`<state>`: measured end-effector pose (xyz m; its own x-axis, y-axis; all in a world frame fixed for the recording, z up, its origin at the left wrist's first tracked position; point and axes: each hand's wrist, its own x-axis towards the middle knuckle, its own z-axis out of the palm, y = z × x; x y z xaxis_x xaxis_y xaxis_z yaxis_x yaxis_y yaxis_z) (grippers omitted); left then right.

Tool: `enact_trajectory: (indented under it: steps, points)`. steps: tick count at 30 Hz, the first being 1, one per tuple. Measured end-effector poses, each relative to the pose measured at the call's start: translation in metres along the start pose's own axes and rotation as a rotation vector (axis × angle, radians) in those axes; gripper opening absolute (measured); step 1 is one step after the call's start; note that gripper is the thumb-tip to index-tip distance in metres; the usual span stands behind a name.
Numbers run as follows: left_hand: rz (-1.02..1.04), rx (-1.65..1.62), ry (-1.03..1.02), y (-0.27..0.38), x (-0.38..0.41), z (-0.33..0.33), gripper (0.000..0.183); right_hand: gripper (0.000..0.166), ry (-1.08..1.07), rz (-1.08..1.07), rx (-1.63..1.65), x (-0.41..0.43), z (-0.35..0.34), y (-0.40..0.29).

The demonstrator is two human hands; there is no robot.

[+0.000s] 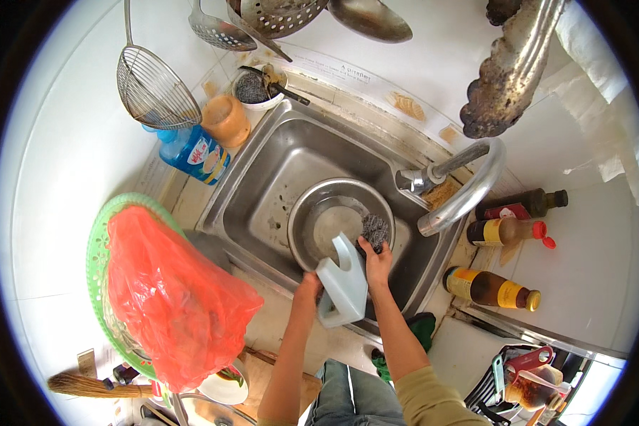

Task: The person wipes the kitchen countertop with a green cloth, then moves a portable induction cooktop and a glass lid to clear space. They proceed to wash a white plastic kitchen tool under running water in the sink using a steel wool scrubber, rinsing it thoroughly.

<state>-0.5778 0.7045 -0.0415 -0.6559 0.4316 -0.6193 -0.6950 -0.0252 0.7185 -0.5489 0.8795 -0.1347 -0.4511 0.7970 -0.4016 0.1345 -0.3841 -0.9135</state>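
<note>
A pale blue plastic piece [346,290] with a curved cutout is tilted above the sink's front edge. My left hand [310,287] holds it by its left side; the fingers are mostly hidden behind it. In my right hand [378,261] is a dark steel wool scrubber [375,232], held over the right side of a round metal basin [296,213]. Some water appears to lie in the basin, which sits inside the stainless steel sink [261,160]. My right wrist is close to the plastic piece's right edge; whether they touch I cannot tell.
A curved chrome faucet [484,175] reaches over the sink's right side. Several bottles [490,287] line the right ledge. At left are a blue detergent bottle [194,154] and a green basket [98,255] with a red plastic bag [175,298]. Metal tongs [511,74] and a strainer [157,88] hang above.
</note>
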Motion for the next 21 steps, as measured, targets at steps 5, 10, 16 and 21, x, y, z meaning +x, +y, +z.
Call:
enact_trajectory:
  steps: [5, 10, 16, 21]
  points:
    - [0.076, 0.639, 0.020, 0.029, -0.033, 0.044, 0.060, 0.026, -0.048, -0.074, -0.024, -0.006, 0.003, -0.007]
    - [0.017, 0.462, 0.137, 0.013, 0.002, 0.011, 0.050, 0.027, -0.337, -0.247, -0.251, -0.032, -0.010, -0.053]
    - [0.280, 0.427, 0.140, -0.022, 0.018, 0.006, 0.043, 0.012, -0.330, -0.493, -0.538, -0.069, -0.005, -0.071]
    - [0.250, 0.366, 0.028, -0.024, 0.023, 0.001, 0.038, 0.033, -0.249, -0.338, -0.431, -0.009, 0.015, -0.093]
